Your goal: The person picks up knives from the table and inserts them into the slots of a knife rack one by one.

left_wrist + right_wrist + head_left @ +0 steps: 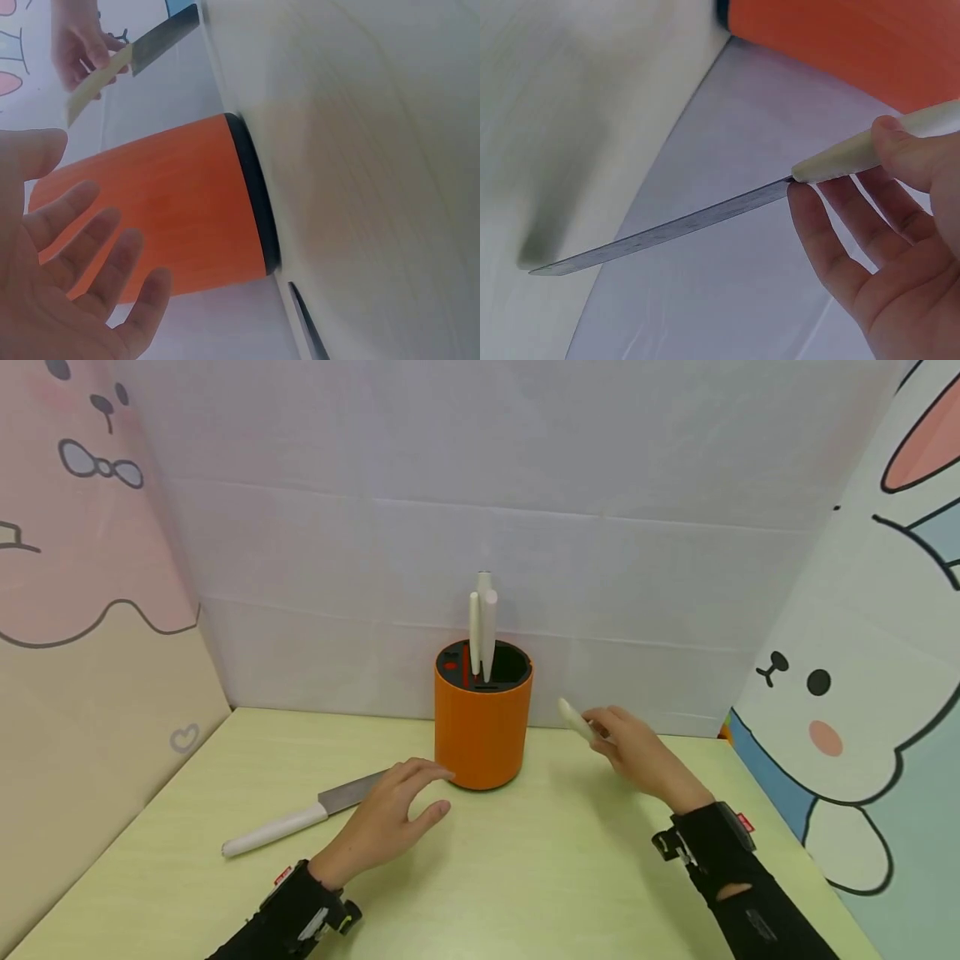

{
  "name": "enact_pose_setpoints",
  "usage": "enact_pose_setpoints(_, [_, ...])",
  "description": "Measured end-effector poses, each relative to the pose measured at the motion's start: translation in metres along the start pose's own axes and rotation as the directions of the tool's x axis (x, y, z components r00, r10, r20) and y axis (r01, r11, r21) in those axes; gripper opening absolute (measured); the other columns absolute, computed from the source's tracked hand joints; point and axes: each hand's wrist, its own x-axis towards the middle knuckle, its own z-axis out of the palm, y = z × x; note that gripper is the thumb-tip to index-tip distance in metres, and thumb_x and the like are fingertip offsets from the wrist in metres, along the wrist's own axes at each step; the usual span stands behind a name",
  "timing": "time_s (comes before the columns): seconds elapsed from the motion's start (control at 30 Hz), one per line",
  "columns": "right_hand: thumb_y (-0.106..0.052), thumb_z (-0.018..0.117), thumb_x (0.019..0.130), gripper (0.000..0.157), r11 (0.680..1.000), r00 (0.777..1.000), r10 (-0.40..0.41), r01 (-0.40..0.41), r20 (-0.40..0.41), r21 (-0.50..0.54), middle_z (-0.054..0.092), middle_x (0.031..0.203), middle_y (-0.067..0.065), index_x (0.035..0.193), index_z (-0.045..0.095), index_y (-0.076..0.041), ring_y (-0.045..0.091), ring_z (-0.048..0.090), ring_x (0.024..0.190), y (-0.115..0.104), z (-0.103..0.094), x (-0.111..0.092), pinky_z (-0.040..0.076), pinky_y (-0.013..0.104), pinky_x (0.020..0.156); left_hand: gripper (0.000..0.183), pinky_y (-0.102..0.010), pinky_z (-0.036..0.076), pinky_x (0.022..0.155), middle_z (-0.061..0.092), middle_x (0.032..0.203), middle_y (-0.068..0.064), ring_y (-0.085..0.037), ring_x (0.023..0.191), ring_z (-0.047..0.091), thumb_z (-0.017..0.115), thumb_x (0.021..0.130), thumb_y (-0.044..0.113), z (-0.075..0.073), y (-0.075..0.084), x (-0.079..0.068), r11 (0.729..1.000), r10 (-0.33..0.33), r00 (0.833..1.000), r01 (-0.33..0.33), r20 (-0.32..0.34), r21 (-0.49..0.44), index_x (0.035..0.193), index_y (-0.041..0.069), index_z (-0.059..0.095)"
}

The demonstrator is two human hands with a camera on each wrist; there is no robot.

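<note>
In the head view an orange knife block with a black slotted top stands near the back wall, several white handles upright in it. Right of it, my right hand grips the white handle of a knife; the right wrist view shows its blade slanting down, tip close to the tabletop. My left hand is beside the block's lower left, fingers spread and holding nothing; whether a fingertip touches the block I cannot tell. Another knife with a white handle lies left of that hand, its blade end hidden behind the fingers.
The pale yellow table runs back to a white sheet wall. Cartoon-printed panels stand along the left and right sides. A black band with a small camera is strapped round each wrist.
</note>
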Motion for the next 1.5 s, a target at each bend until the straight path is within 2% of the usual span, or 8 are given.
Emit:
enact_pose_setpoints(0.2, [0.0, 0.067, 0.087, 0.04, 0.998, 0.998, -0.001, 0.005, -0.061, 0.062, 0.056, 0.103, 0.006, 0.124, 0.052, -0.004, 0.019, 0.059, 0.093, -0.02, -0.009, 0.002, 0.055, 0.036, 0.071, 0.039, -0.041, 0.044, 0.094, 0.049, 0.127, 0.012, -0.01, 0.116, 0.044, 0.056, 0.097, 0.041, 0.0, 0.001, 0.0, 1.0, -0.002, 1.0, 0.002, -0.005, 0.0, 0.131, 0.023, 0.053])
enact_pose_setpoints(0.43, [-0.001, 0.066, 0.089, 0.04, 0.985, 0.993, 0.054, -0.036, -0.107, 0.167, 0.056, 0.109, 0.003, 0.126, 0.051, -0.008, 0.016, 0.058, 0.097, -0.042, -0.016, 0.006, 0.056, 0.03, 0.07, 0.04, -0.041, 0.045, 0.093, 0.049, 0.127, 0.01, -0.011, 0.116, 0.045, 0.056, 0.097, 0.041, -0.002, 0.002, 0.0, 1.0, 0.002, 1.0, -0.002, -0.005, -0.001, 0.132, 0.022, 0.053])
enact_pose_setpoints(0.77, [-0.004, 0.067, 0.088, 0.039, 0.958, 0.975, 0.117, -0.061, -0.188, 0.281, 0.057, 0.109, 0.0, 0.124, 0.052, -0.011, 0.014, 0.058, 0.096, -0.074, -0.017, 0.008, 0.055, 0.026, 0.069, 0.04, -0.041, 0.045, 0.094, 0.048, 0.127, 0.01, -0.011, 0.116, 0.044, 0.055, 0.097, 0.041, -0.003, 0.001, 0.001, 1.0, -0.003, 1.0, 0.003, 0.003, 0.0, 0.132, 0.022, 0.052])
enact_pose_setpoints(0.97, [-0.005, 0.066, 0.089, 0.039, 0.927, 0.966, 0.149, -0.062, -0.209, 0.371, 0.057, 0.11, -0.002, 0.124, 0.052, -0.014, 0.013, 0.058, 0.097, -0.093, -0.013, 0.011, 0.056, 0.026, 0.071, 0.037, -0.041, 0.046, 0.092, 0.049, 0.125, 0.012, -0.009, 0.114, 0.045, 0.059, 0.096, 0.038, -0.001, 0.0, 0.0, 1.0, 0.01, 1.0, -0.01, -0.024, 0.015, 0.13, 0.026, 0.053])
enact_pose_setpoints(1.13, [0.0, 0.065, 0.089, 0.036, 0.893, 0.962, 0.171, -0.061, -0.212, 0.445, 0.058, 0.109, 0.003, 0.122, 0.053, -0.008, 0.018, 0.059, 0.096, -0.117, -0.015, 0.016, 0.056, 0.029, 0.071, 0.037, -0.04, 0.047, 0.091, 0.05, 0.123, 0.014, -0.005, 0.113, 0.044, 0.063, 0.094, 0.034, 0.0, 0.001, 0.001, 1.0, 0.012, 0.999, -0.011, -0.05, 0.018, 0.129, 0.026, 0.055])
enact_pose_setpoints(1.33, [0.008, 0.063, 0.087, 0.034, 0.865, 0.957, 0.186, -0.053, -0.221, 0.499, 0.058, 0.107, 0.016, 0.119, 0.052, 0.003, 0.026, 0.06, 0.093, -0.151, -0.026, 0.02, 0.057, 0.033, 0.072, 0.036, -0.04, 0.047, 0.09, 0.05, 0.123, 0.013, -0.004, 0.113, 0.043, 0.061, 0.095, 0.036, -0.001, 0.002, 0.001, 1.0, 0.021, 0.998, -0.02, -0.053, 0.017, 0.128, 0.025, 0.056])
enact_pose_setpoints(1.5, [0.009, 0.062, 0.087, 0.034, 0.842, 0.955, 0.205, -0.061, -0.213, 0.536, 0.058, 0.109, 0.014, 0.119, 0.051, 0.003, 0.026, 0.06, 0.095, -0.162, -0.026, 0.022, 0.056, 0.033, 0.075, 0.036, -0.039, 0.046, 0.091, 0.049, 0.124, 0.014, -0.004, 0.113, 0.043, 0.06, 0.095, 0.037, -0.002, 0.002, 0.001, 1.0, 0.024, 0.999, -0.023, -0.049, 0.018, 0.128, 0.024, 0.055])
